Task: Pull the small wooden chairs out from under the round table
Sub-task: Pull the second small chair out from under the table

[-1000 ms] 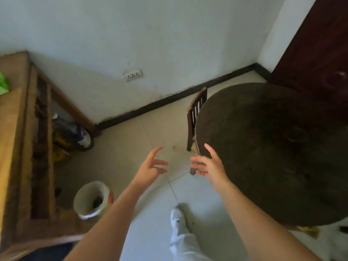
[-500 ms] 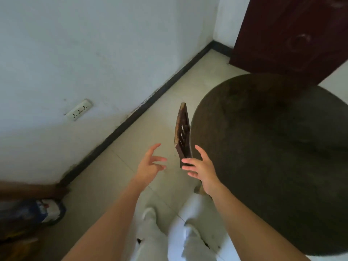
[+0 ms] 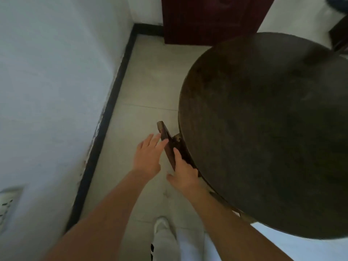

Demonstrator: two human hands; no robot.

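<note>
Seen from above, a white shoe and pale trouser legs stand on the tiled floor at 6 o'clock, with both bare forearms reaching up the frame. The right hand sits on the near end of a small wooden chair's top rail, fingers curled over its far side toward the worktop, thumb spread on the near side, gripping the rail. The left hand is at 9 o'clock of the chair, fingers spread and loose, tips touching the rail's outer face but closed on nothing. The chair stands with its back just beside the rim of the round worktop; its seat is hidden beneath the dark top, which fills the frame from 1 to 5 o'clock. A white wall with a black skirting runs from 7 to 11 o'clock, a blurred wall socket at 8 o'clock. At 12 o'clock, beyond the worktop, stands a dark red door
</note>
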